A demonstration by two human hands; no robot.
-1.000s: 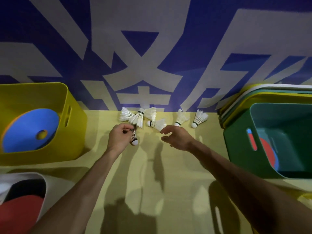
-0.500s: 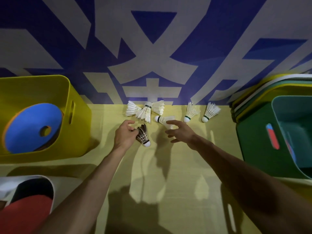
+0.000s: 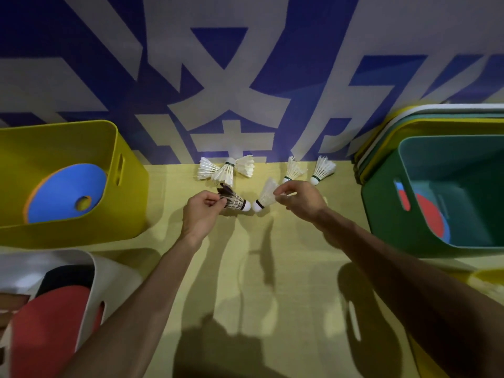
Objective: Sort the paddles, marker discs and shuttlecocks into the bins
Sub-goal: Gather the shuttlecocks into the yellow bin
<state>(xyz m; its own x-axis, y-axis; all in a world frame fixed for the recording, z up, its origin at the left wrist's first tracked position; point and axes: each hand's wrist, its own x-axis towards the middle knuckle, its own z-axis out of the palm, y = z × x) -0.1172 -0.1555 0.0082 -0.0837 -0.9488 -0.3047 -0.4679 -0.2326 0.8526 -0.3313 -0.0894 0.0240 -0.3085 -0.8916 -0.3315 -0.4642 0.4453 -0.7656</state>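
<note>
My left hand point(image 3: 200, 212) pinches a dark-feathered shuttlecock point(image 3: 234, 201) by its skirt, cork pointing right. My right hand point(image 3: 301, 199) pinches a white shuttlecock point(image 3: 265, 197) by its feathers, cork down-left, almost touching the dark one's cork. A cluster of three white shuttlecocks point(image 3: 226, 170) lies against the wall behind them. Two more white shuttlecocks point(image 3: 293, 170) point(image 3: 321, 170) lie to the right. The yellow bin point(image 3: 128, 203) at left holds a blue marker disc point(image 3: 65, 193). The white bin point(image 3: 109, 274) at lower left holds a red paddle point(image 3: 46, 331). The green bin point(image 3: 381, 214) at right holds a red and blue item.
A blue and grey patterned wall point(image 3: 245, 77) rises right behind the yellow table top point(image 3: 259, 282). Stacked bins point(image 3: 381, 132) nest behind the green one. Another yellow bin's rim point(image 3: 425, 364) shows at the lower right.
My right hand has picked a white shuttlecock up from the table and drawn it toward the dark shuttlecock held in my left hand. The camera has moved closer.
</note>
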